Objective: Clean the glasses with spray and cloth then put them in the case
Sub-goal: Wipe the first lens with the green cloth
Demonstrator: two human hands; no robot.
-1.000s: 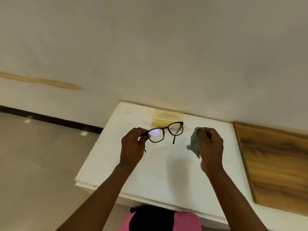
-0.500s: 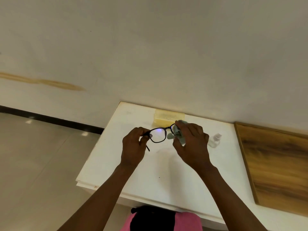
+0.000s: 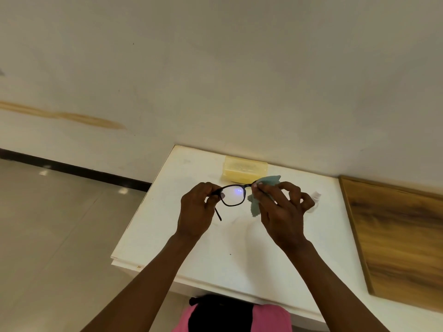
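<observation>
Nearest, the left hand [image 3: 195, 212] pinches the hinge corner of the black plastic-framed glasses [image 3: 233, 195], holding them up over the white tabletop [image 3: 215, 255], probably to steady the frame. The right hand [image 3: 279, 209] grips the pale teal cleaning cloth [image 3: 255, 202], folded around the right-side lens, seemingly so both faces get rubbed at once. Just behind that hand lies a small clear spray bottle [image 3: 315, 196], mostly hidden. Farthest, against the wall, sits the closed translucent yellow case [image 3: 245, 168], awaiting the glasses.
</observation>
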